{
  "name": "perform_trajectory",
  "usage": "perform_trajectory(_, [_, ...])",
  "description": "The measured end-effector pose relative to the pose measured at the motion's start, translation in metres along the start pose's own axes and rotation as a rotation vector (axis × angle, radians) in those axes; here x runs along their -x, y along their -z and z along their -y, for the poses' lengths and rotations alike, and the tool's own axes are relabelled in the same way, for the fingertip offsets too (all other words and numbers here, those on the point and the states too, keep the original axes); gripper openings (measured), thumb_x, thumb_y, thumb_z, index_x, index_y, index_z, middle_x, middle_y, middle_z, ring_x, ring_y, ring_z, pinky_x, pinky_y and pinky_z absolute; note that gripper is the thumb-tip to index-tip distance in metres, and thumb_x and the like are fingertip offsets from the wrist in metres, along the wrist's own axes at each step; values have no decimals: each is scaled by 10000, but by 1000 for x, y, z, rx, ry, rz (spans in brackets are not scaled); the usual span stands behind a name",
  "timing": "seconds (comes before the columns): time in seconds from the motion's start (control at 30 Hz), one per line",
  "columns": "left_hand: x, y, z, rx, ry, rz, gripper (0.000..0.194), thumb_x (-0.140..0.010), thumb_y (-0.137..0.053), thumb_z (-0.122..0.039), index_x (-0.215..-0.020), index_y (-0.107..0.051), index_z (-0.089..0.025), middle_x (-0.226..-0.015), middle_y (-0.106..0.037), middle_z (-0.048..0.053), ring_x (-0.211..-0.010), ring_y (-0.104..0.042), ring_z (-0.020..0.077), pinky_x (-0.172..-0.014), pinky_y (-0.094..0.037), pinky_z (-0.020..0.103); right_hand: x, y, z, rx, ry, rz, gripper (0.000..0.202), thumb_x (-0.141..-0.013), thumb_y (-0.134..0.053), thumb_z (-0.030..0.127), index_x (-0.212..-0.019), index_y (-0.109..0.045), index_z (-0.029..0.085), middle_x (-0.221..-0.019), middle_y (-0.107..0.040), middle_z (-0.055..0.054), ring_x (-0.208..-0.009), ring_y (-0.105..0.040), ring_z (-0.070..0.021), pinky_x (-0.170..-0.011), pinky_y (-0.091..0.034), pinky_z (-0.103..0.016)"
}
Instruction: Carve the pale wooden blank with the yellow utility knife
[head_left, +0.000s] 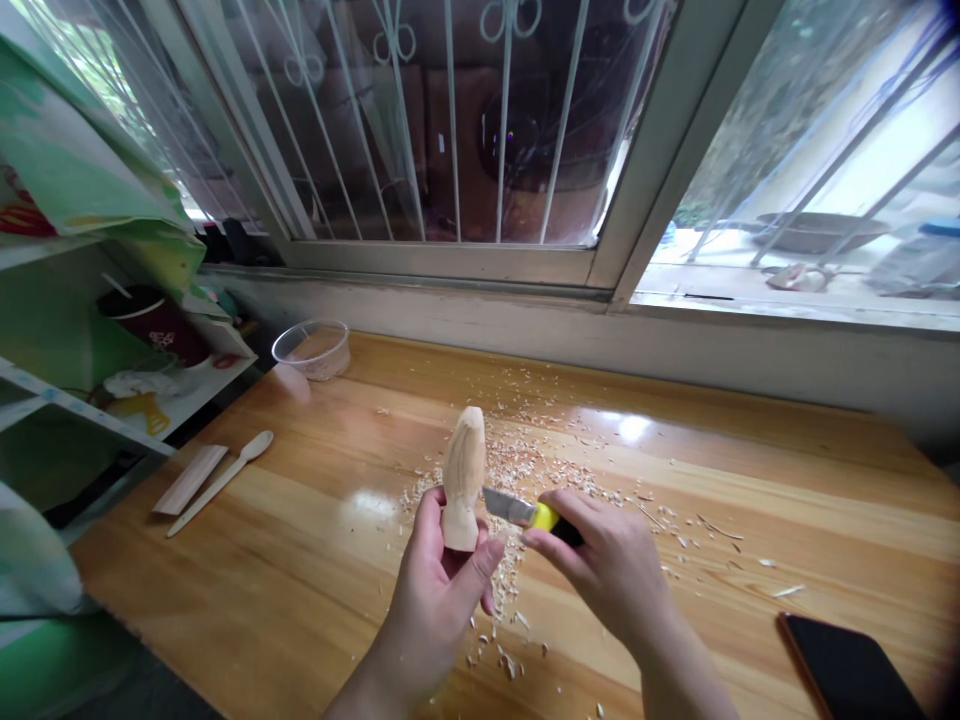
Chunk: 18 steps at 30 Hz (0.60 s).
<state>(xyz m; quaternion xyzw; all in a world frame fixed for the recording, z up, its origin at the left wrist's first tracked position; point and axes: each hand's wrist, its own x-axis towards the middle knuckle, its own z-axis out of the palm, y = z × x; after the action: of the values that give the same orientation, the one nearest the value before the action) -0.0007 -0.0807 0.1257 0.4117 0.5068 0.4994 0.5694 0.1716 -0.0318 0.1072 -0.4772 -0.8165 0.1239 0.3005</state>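
Note:
A pale carved piece of wood (465, 465) stands nearly upright in my left hand (442, 580), whose fingers and thumb close round its lower end. My right hand (600, 550) grips a knife (541, 515) with a yellow and black handle. The knife's blade points left, its tip at or very near the narrow part of the wood, just above my left thumb. Wood shavings (525, 460) lie scattered on the table behind and beneath both hands.
On the wooden table (300, 570) are a wooden spoon (221, 483) and a flat wood strip (191, 480) at left, a clear plastic bowl (313, 350) at back left, and a phone (851, 665) at front right. Shelves with a dark cup (157, 325) stand left; a barred window is behind.

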Motion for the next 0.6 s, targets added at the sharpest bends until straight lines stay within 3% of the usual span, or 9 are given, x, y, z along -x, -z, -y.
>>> perform_trajectory(0.23, [3,0,-3,42,10,85,348,-853,-577,-369,-1090,-377,-210,-795,-538,-24,-609,-496,78,-567,-476,200,1,5,3,-148,18,191,378,-882,-445,531,-701,-552,216,-599,-545,6,-518,-466,-112,-498,-307,-251])
perform_trajectory(0.33, [4,0,-3,26,13,74,361,-864,-546,-406,-1110,-374,-205,-766,-542,-26,-620,-509,90,-601,-480,223,1,4,8,-140,16,179,424,-889,-413,554,-677,-542,210,-587,-530,9,-504,-452,-106,-490,-295,-248])
perform_trajectory(0.5, [4,0,0,-79,73,49,356,-876,-503,-444,-1102,-348,-215,-631,-484,-76,-511,-467,70,-496,-412,185,0,3,6,-83,35,117,459,-881,-401,594,-689,-555,207,-577,-535,9,-495,-446,-107,-487,-291,-245])
perform_trajectory(0.6, [4,-2,-1,-80,49,60,338,-879,-496,-445,-1088,-366,-212,-666,-498,-66,-506,-463,61,-491,-412,182,-1,4,4,-97,43,111,472,-868,-409,618,-691,-555,206,-584,-535,10,-512,-451,-108,-497,-299,-244])
